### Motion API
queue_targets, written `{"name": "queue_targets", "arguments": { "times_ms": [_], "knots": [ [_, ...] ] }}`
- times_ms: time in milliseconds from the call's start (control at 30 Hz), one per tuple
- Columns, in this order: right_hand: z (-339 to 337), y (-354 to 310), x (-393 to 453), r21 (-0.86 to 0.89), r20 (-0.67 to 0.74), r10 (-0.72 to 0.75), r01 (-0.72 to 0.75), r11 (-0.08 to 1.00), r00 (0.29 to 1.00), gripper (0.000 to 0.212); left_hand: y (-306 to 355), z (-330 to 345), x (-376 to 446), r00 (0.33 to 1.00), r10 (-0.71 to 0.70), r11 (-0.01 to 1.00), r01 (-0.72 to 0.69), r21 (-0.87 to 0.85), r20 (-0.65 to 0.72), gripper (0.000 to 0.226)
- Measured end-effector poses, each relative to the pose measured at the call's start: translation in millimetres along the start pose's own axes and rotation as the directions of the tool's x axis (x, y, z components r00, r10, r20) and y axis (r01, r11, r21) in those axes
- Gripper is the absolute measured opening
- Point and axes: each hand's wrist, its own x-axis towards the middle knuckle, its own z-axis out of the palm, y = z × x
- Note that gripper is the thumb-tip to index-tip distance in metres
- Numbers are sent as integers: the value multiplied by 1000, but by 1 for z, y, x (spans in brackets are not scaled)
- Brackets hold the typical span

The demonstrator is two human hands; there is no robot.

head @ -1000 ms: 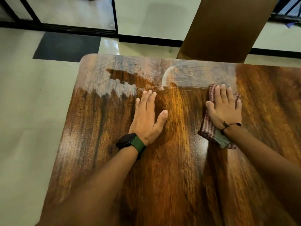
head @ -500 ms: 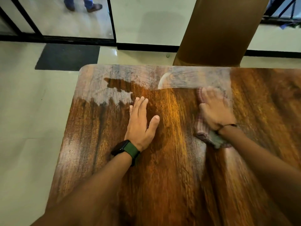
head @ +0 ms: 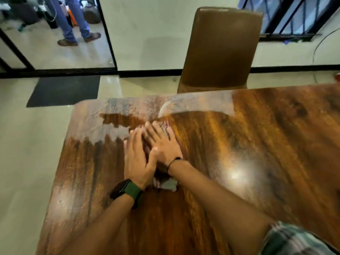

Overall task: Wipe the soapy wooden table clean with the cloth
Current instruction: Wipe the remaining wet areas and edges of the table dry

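The right hand [head: 164,146] lies flat with straight fingers, its grip spread and pressing the cloth [head: 168,184] onto the wooden bench [head: 257,153], while the left hand [head: 137,159], also flat and spread, rests on the bench just beside it, thumb overlapping the right hand's edge. The cloth is mostly hidden under the right palm, showing only at the fingertips and behind the wrist. A whitish soapy film [head: 114,116] covers the bench's far left corner, and a brown chair [head: 220,46] stands beyond the far edge.
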Motion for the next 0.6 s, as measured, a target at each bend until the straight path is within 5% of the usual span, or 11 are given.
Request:
{"name": "queue_targets", "arguments": {
  "times_ms": [100,267,367,500,600],
  "knots": [
    [2,47,-31,90,-80,156,-149,985,984,56,23,11,32,995,87,993,-82,88,-54,74],
    [-12,164,-72,196,-53,587,-568,799,808,55,66,79,94,908,278,894,-364,260,312,66],
    [-7,190,-69,207,-147,583,-551,808,799,55,66,113,104,888,294,842,-415,344,353,71],
    [-18,236,-16,166,-199,517,-491,855,833,54,46,126,107,970,221,919,-241,312,97,81],
    [-35,261,31,162,-157,504,-481,862,849,55,48,128,110,978,183,925,-206,320,100,85]
  ]
}}
